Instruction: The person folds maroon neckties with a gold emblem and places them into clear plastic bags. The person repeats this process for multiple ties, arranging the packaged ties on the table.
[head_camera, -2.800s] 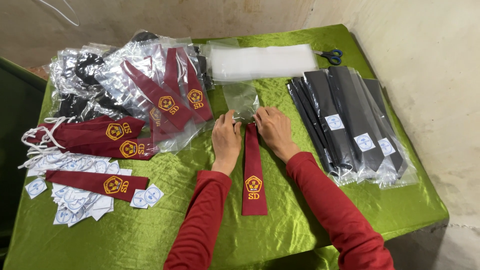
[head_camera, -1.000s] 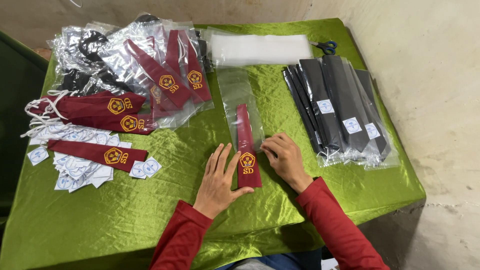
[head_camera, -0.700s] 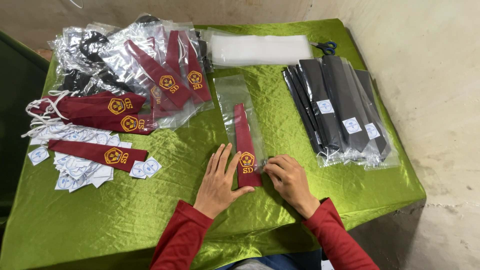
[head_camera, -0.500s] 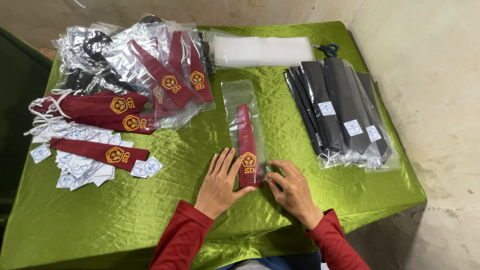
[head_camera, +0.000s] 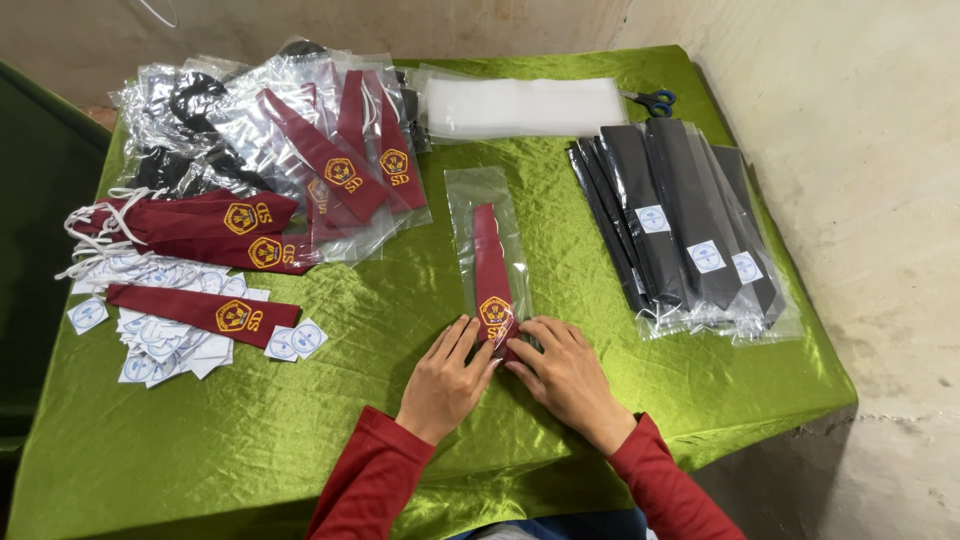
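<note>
A maroon tie (head_camera: 491, 270) with a yellow emblem lies lengthwise inside a clear plastic sleeve (head_camera: 470, 196) on the green cloth (head_camera: 350, 420). My left hand (head_camera: 447, 376) rests flat at the sleeve's near end, fingertips touching the tie's wide tip. My right hand (head_camera: 565, 370) lies beside it, fingers pressing the same near end of the sleeve from the right. Both sleeves are red.
Bagged maroon ties (head_camera: 330, 150) are heaped at the back left, loose maroon ties (head_camera: 215, 228) and small round-marked labels (head_camera: 165, 335) at the left. A stack of clear sleeves (head_camera: 525, 105) and scissors (head_camera: 650, 100) lie at the back. Bagged black ties (head_camera: 680, 220) fill the right.
The tie has gone from lying bare under my hands into the clear sleeve. Both hands have drawn back to the sleeve's near end and closed in on it.
</note>
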